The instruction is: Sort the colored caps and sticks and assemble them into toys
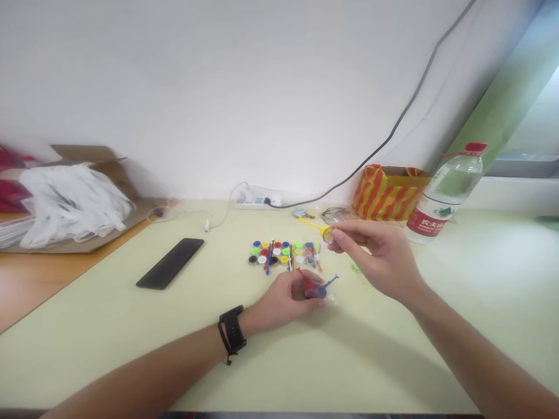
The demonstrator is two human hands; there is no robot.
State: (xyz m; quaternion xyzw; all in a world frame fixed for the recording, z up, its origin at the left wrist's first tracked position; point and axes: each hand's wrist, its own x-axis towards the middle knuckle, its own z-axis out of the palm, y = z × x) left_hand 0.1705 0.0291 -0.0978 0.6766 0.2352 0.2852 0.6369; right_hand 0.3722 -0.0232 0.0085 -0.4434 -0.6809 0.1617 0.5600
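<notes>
My left hand [286, 299] is low over the table, its fingers curled round a blue piece [318, 291] with a thin stem and a red piece [307, 283] beside it. My right hand [378, 256], higher and to the right, pinches a yellow piece [326, 234] whose thin stem points left. Behind my left hand lie rows of small round pieces in several colours, among them a white one [261, 260], with thin blue, white and red sticks across them. A small clear bit [332, 298] is by my left fingertips.
A black phone [170, 263] lies at the left on the green table [196, 372]. Along the back are a power strip [253, 201], a striped bag [384, 195] and a water bottle [449, 195]. White strips [74, 198] fill a carton at far left.
</notes>
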